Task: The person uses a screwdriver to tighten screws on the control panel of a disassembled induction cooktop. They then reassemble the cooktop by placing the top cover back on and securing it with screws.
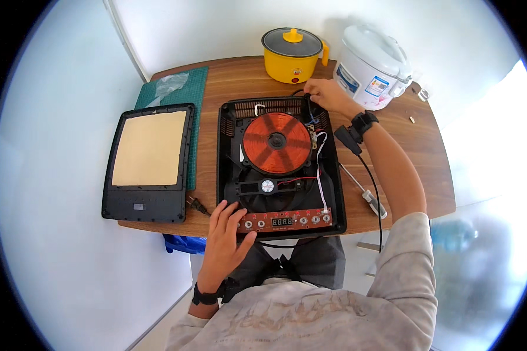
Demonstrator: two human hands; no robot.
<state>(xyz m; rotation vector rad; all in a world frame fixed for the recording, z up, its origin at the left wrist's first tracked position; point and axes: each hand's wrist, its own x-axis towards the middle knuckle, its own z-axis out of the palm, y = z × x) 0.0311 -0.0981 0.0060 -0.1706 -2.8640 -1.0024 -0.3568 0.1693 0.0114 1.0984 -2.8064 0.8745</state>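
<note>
Opened induction cooker base [341,202] mid-desk [404,158], orange-red coil [290,140] exposed. Left hand [228,234] at the front left, grip released, fingers spread over the end of the brown control board [283,223]. Right hand [328,95] at the rear right corner, fingertips by the black cord [297,92]; cannot tell whether grip is pinching it. Detached top cover [148,149] left; screwdriver [366,192] right.
</note>
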